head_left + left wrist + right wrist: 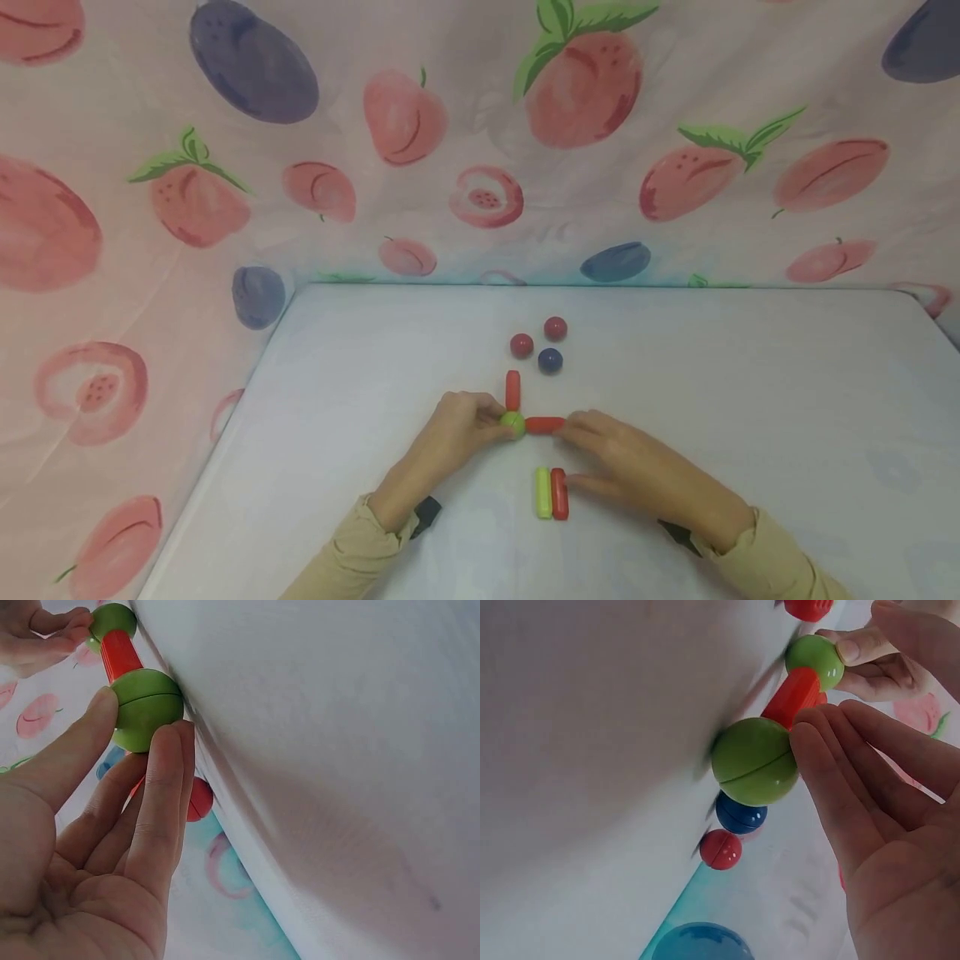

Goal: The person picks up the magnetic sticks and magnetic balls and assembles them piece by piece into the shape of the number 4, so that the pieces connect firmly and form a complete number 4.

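Clear of table edges (pixel 750 293), fingers (pixel 159 780) pinch green ball (pixel 146 712).

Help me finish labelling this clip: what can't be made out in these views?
Head view: the right green ball, hidden under the fingers of the right hand.
Left wrist view: most of a red piece, hidden behind the left hand.
Right wrist view: another red piece, cut off by the top edge.
Head view: both sleeves, cut off by the bottom edge.
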### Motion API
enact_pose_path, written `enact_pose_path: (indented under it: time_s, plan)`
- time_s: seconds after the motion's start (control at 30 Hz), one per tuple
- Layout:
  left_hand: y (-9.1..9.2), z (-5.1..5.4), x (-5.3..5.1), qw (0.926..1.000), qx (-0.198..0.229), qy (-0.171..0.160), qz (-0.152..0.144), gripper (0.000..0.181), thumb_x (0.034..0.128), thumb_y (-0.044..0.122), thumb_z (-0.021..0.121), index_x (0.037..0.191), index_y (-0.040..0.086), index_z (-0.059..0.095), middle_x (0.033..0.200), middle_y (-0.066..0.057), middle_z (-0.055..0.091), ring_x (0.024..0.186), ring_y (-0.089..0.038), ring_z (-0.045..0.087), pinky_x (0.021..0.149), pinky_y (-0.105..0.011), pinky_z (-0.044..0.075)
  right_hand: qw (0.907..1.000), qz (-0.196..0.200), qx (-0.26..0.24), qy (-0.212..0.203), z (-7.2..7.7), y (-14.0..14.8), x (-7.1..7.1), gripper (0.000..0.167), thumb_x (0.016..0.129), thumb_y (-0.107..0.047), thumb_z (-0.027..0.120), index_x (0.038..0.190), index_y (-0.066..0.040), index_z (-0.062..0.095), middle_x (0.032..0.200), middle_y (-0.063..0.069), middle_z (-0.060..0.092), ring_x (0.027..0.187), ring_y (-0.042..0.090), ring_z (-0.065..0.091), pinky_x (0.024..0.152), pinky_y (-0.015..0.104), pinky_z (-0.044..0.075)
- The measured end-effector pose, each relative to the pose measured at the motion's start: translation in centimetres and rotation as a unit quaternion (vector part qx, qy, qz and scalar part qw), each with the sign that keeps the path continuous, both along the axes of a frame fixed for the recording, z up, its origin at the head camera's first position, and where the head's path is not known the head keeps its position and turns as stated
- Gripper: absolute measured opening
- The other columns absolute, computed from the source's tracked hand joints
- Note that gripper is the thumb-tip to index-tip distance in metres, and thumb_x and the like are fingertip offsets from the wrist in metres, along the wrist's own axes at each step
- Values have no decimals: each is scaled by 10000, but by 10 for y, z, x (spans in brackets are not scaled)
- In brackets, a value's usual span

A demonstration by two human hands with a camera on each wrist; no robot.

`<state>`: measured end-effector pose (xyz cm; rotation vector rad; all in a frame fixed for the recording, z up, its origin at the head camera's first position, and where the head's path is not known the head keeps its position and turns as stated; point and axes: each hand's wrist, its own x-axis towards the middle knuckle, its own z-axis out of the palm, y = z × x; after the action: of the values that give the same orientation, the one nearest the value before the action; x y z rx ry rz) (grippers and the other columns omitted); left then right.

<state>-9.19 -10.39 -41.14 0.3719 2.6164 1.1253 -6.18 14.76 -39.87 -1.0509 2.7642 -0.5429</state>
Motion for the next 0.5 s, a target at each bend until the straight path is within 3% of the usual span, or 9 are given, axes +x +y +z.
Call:
enact_pose_path:
  time_s: [0.13,0.5]
  plan:
    - [0,0,0,10000,-34,30,-7,273,833,240,806,1036,64,753,880,-3,756,784,-67,679,748,-227,569,9998,134,-49,109,-3,1,2,499,818,-335,811,1235,-106,663,1191,-4,619,1068,137,604,952,354,542]
    - [0,1,0,10000,25,-55,1,266,832,238,806,1031,71,754,886,-6,756,780,-68,674,741,-220,564,9993,339,-148,-83,-9,1,8,428,836,-366,791,1179,-137,679,1150,-52,616,1018,91,597,918,316,558]
